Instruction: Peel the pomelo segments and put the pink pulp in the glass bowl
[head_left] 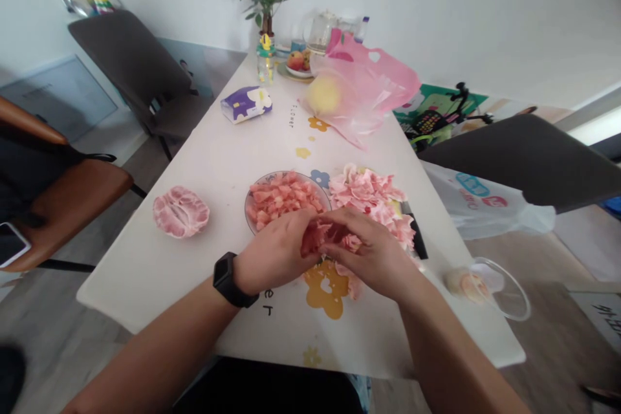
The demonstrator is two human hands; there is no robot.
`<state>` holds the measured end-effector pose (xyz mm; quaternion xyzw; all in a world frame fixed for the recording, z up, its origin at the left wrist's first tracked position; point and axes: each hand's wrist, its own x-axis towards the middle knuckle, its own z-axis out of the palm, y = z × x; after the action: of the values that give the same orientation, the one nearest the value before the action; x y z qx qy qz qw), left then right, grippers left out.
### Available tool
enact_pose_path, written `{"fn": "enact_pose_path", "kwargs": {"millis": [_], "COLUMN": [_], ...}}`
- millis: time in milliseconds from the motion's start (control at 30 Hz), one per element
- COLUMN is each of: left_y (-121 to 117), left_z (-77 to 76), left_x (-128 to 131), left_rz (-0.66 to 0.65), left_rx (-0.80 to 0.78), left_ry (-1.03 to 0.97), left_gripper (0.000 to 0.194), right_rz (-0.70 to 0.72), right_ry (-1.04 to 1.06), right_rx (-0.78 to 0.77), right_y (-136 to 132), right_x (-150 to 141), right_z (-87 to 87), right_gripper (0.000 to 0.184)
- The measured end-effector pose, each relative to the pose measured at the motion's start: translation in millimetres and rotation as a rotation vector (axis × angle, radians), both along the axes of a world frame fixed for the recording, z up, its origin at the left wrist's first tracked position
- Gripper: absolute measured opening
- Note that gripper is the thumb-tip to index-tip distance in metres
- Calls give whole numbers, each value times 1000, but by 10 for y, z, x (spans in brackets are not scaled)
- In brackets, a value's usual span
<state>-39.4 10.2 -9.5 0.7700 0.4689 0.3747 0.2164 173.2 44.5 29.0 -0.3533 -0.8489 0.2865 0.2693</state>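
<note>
On my feed the pomelo pulp point(326, 237) looks wet and glossy, the pink plastic bag point(369, 87) thin and shiny, the table top point(145, 278) smooth with a soft sheen, and the watch strap point(246, 299) matt black rubber.

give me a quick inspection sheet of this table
surface: white table printed with flowers
job's things: pomelo flesh between the hands; chopped pieces in a bowl; peeled pomelo half; pink pile beside a black-handled knife
clutter: pink plastic bag, tissue pack, clear lid
hands: left hand, wearing a black watch, and right hand both grip the flesh
cables: nothing seen
surroundings: dark chairs, potted plant
</note>
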Motion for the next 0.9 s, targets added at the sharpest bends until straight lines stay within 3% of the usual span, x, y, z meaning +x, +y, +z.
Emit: {"fn": "enact_pose_path", "kwargs": {"millis": [100,233,400,600,700,900], "left_y": [-17,-16,19,7,12,39], "left_z": [4,61,165,188,190,247], "left_x": [4,5,-36,-65,-79,-86], "left_rz": [-32,-66,-117,-132,-128,-93], "left_rx": [-61,-188,-357,-326,-332,-434], "left_ry": [-81,-185,-157,-274,-342,-542], "left_gripper": [34,24,19,14,13,17], "right_rz": [78,78,-114,-163,-247,-292], "right_ry": [18,49,136,554,747,718], "right_rx": [37,12,-255,-680,-713,-708], "right_y": [32,16,-20,-6,5,-1], "right_x": [10,-24,-60,-62,-63,-69], "right_z": [34,79,-30,-189,-104,-30], "right_gripper": [33,8,6,11,10,17]}}
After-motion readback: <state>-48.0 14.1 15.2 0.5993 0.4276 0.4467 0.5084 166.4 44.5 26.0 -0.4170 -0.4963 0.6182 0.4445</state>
